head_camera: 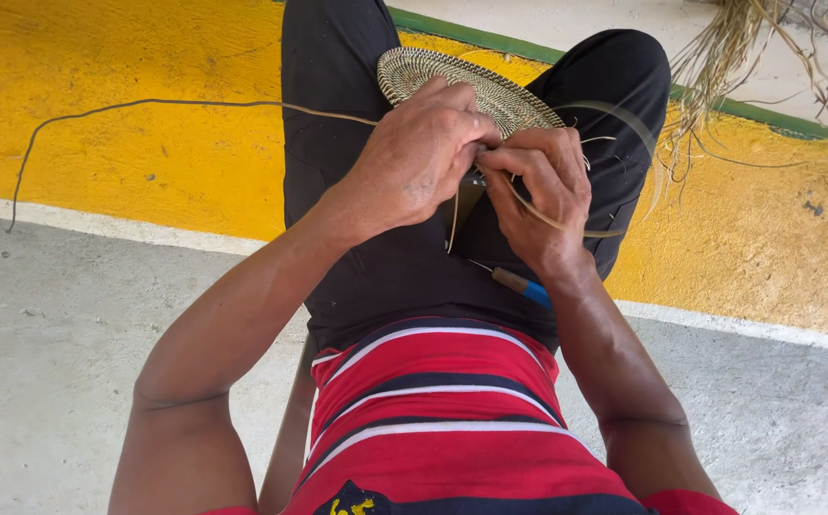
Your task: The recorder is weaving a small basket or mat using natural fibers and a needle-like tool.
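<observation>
Just beyond the fingertips (pixel 476 133) of the left hand (pixel 414 157), a coiled disc (pixel 490 91) of dry plant fibre shows a ribbed, matt weave. A thin, smooth fibre strand (pixel 175 103) trails away past the left knuckles. Below the right hand (pixel 542 195) lies a tool (pixel 519 283) with a glossy blue plastic handle, on matt black cloth trousers (pixel 337 114). The floor (pixel 51 324) is rough grey concrete.
</observation>
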